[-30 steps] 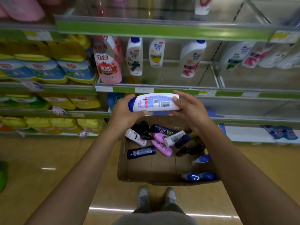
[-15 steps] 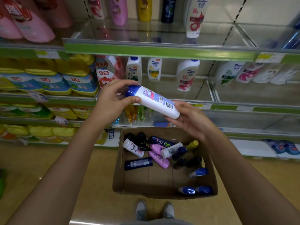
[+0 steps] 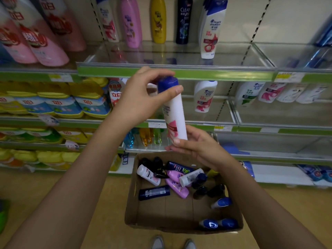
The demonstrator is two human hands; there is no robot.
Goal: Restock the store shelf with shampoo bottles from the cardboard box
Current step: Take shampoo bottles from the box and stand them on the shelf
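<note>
A white shampoo bottle (image 3: 175, 112) with a blue cap and a pink label stands almost upright in front of the shelves, cap up. My left hand (image 3: 142, 97) grips its blue cap from the left. My right hand (image 3: 199, 148) holds its lower end with thumb and fingers. Below on the floor sits an open cardboard box (image 3: 132, 203) with several small bottles in white, pink, dark blue and black. The glass shelf with the green edge strip (image 3: 197, 75) runs just behind the cap.
On the upper glass shelf stand a white bottle (image 3: 211, 31), a dark bottle (image 3: 183, 20), a yellow bottle (image 3: 158, 20) and a pink bottle (image 3: 130, 22). Yellow and blue refill pouches (image 3: 59, 103) fill the left shelves. My shoes (image 3: 172, 242) show at the box's near side.
The bottle has swung from lying sideways to nearly upright, cap up, and has risen toward the upper shelf. Both hands kept hold of it. The view has tilted up.
</note>
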